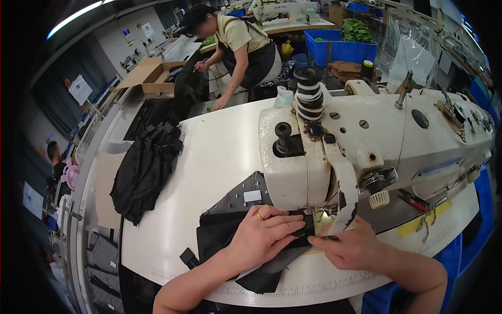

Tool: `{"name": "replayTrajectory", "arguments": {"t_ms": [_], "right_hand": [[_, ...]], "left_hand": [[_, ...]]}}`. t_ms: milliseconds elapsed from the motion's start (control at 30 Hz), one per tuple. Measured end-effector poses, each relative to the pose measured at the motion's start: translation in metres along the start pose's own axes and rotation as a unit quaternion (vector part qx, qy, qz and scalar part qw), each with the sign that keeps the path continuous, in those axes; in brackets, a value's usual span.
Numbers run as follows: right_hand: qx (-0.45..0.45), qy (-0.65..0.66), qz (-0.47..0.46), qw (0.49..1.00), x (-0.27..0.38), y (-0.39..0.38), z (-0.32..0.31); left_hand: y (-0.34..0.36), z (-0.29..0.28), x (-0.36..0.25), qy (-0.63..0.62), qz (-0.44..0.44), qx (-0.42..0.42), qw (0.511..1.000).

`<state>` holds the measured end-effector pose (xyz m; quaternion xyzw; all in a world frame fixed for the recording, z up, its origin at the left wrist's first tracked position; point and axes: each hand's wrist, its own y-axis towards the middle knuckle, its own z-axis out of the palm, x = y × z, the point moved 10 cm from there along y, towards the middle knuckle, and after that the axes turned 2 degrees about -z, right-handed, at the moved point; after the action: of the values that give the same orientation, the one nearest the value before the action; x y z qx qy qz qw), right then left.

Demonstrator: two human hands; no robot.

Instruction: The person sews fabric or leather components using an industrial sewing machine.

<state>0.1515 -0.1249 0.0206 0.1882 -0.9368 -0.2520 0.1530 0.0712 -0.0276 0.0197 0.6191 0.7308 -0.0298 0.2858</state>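
A piece of black fabric (217,235) lies on the white sewing table (209,157), partly under the needle area of a worn white sewing machine (290,183). My left hand (265,234) rests flat on this fabric with its fingers stretched toward the presser foot; a ring is on one finger. Just right of the needle, my right hand (356,250) has thumb and forefinger closed on the fabric's edge. Behind the left hand spreads a dark grey panel (235,198) with metal studs and a white label. The machine's head partly hides the stitching spot.
Bundled black fabric pieces (149,167) lie at the table's left. Red-handled snips (414,200) rest by the machine bed. A co-worker (246,52) bends over beyond the table, near an open cardboard box (157,76). A blue bin (340,49) holds green pieces.
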Motion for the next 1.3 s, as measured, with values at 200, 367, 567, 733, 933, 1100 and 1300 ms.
{"name": "replayTrajectory", "arguments": {"t_ms": [200, 367, 567, 733, 933, 1100, 1300], "right_hand": [[0.025, -0.014, 0.023, 0.999, -0.003, -0.003, 0.005], [-0.048, -0.047, 0.069, 0.995, -0.015, -0.001, -0.007], [-0.008, -0.086, 0.068, 0.994, -0.011, 0.0, 0.001], [-0.025, -0.082, 0.058, 0.995, -0.009, 0.001, -0.004], [-0.009, -0.096, 0.038, 0.995, -0.007, 0.002, 0.001], [-0.022, -0.093, 0.035, 0.995, -0.007, 0.003, 0.001], [-0.026, -0.087, 0.048, 0.995, -0.011, 0.005, 0.001]], "left_hand": [[0.0, 0.002, -0.018, 0.119, 0.041, 0.0, 0.992], [-0.002, 0.004, -0.02, 0.141, 0.062, -0.014, 0.988], [-0.006, 0.005, -0.015, 0.113, 0.072, -0.022, 0.991], [-0.003, 0.005, -0.021, 0.133, 0.081, -0.009, 0.988], [-0.004, 0.008, -0.027, 0.195, 0.078, 0.011, 0.978], [-0.003, -0.001, -0.022, 0.133, 0.072, -0.045, 0.987], [0.0, -0.005, -0.014, 0.112, 0.065, -0.049, 0.99]]}}
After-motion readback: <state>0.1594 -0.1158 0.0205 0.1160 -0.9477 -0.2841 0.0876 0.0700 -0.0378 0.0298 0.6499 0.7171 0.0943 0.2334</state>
